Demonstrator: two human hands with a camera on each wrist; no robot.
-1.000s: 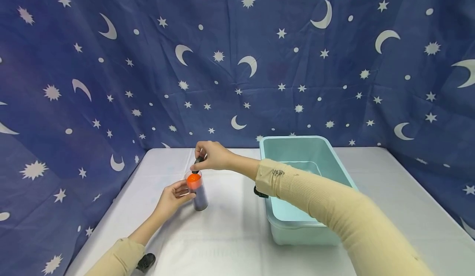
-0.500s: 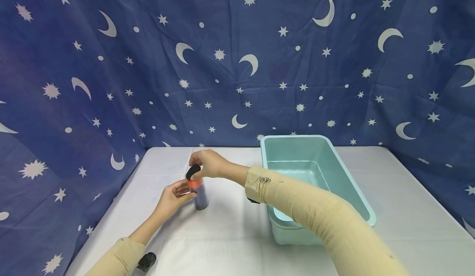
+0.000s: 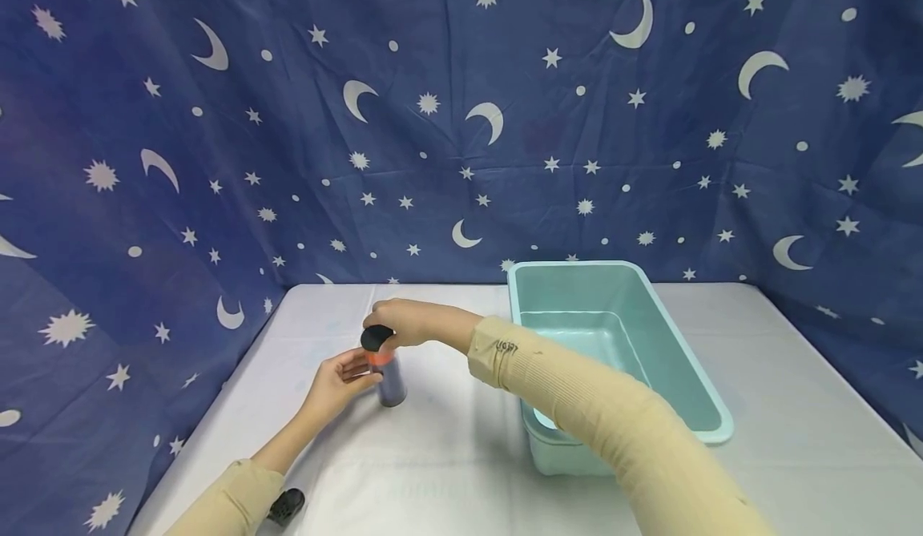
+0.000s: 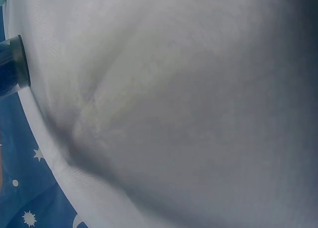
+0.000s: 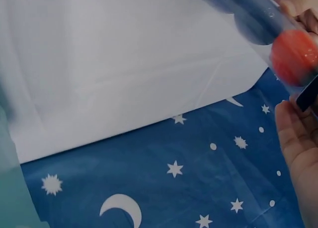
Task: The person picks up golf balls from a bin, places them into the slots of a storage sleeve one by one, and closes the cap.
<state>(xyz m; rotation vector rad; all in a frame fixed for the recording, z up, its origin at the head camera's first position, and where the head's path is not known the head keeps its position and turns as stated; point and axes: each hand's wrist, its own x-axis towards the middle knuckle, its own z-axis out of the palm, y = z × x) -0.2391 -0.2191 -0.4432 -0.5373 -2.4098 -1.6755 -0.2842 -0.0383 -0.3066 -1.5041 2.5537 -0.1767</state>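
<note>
A clear tube (image 3: 392, 385) stands upright on the white table, held by my left hand (image 3: 333, 385) with thumb and fingers on either side. Inside it the right wrist view shows an orange ball (image 5: 293, 56) nearest the mouth and dark blue balls (image 5: 259, 20) below. My right hand (image 3: 405, 321) holds a round black lid (image 3: 376, 337) by its edge, lying nearly flat right at the tube's mouth. Only the tube's base (image 4: 22, 64) shows at the edge of the left wrist view.
A pale green plastic tub (image 3: 570, 448) stands to the right, with my right forearm crossing over its near part. Starry blue cloth (image 3: 461, 119) hangs behind and beside the white table (image 3: 447, 472).
My right hand has come down with the black lid, which went from tilted above the tube to nearly flat at its mouth, covering the orange ball. The left hand stays put.
</note>
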